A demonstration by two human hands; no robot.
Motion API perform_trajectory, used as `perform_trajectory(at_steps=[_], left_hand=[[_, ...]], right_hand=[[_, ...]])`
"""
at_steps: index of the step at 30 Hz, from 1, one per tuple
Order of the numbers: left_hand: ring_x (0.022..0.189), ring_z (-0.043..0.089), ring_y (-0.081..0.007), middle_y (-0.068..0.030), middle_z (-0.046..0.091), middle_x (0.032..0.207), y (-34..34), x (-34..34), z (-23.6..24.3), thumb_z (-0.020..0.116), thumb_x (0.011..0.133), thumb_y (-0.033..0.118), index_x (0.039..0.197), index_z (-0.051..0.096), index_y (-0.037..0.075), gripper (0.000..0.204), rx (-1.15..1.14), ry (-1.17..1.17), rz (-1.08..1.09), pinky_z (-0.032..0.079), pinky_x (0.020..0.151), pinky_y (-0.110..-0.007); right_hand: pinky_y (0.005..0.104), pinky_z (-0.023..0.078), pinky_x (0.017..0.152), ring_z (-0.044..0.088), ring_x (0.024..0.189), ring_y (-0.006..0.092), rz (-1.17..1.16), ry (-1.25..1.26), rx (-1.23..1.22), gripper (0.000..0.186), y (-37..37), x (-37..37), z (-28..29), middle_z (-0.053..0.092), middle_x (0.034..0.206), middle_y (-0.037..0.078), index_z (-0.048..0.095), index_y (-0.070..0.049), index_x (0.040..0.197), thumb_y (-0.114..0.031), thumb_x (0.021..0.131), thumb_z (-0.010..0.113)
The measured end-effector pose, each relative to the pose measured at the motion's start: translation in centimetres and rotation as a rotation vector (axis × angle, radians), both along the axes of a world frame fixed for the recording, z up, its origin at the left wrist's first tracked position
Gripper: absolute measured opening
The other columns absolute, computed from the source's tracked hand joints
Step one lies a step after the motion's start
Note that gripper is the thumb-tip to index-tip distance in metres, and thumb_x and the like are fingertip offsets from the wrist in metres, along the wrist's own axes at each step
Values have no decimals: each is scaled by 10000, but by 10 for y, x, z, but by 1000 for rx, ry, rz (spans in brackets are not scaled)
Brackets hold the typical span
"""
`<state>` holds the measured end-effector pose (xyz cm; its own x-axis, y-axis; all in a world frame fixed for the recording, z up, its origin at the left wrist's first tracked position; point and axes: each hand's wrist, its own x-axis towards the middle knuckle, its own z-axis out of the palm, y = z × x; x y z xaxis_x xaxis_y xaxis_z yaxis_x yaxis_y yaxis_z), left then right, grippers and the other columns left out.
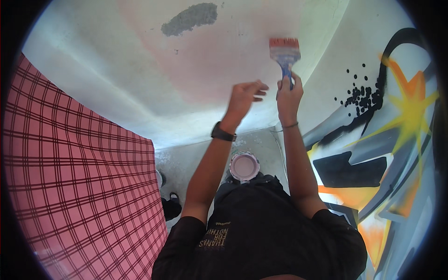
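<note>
My right hand (pixel 290 95) grips a wide flat paintbrush (pixel 285 57) by its blue, paint-smeared handle. The brush points upward, its reddish bristles at the pale wall (pixel 210 65); whether they touch it I cannot tell. Just left of it, my left hand (pixel 247 96) is raised with nothing in it, fingers loosely bent and apart. A faint pink tint covers part of the wall, and a rough grey patch (pixel 190 19) shows higher up. Below my hands, close to my body, stands a round paint bucket (pixel 232 168) of pale pink paint, its rim splashed with colour.
A pink cloth with dark checks (pixel 88 168) hangs along the left side. On the right, a wall carries graffiti (pixel 354 170) in black, grey, yellow and orange. Beside the cloth, a dark shoe (pixel 174 197) and part of another round container (pixel 160 178) show on the grey floor (pixel 186 161).
</note>
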<state>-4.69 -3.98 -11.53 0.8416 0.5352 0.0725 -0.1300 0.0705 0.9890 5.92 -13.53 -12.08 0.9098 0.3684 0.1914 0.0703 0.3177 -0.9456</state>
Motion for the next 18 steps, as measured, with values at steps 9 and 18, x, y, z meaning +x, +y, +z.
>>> perform_trajectory(at_steps=[9,18], left_hand=[[937,611,-169,-75,641,998,-20,38,-60,549,975,349,1054,640,2,367,-413,108,-161,516,790,-323],[854,631,-161,-80,641,917,-14,54,-85,570,959,269,985,641,-3,282,-581,64,-351,529,720,-300]], right_hand=[[328,532,771,650,926,230,-17,-52,-345,292,-15,-19,-76,618,1080,178,473,39,1233,-93,973,449],[420,488,855,607,1027,344,-226,-153,-497,313,2,-39,-82,590,1116,220,455,31,1240,-99,955,460]])
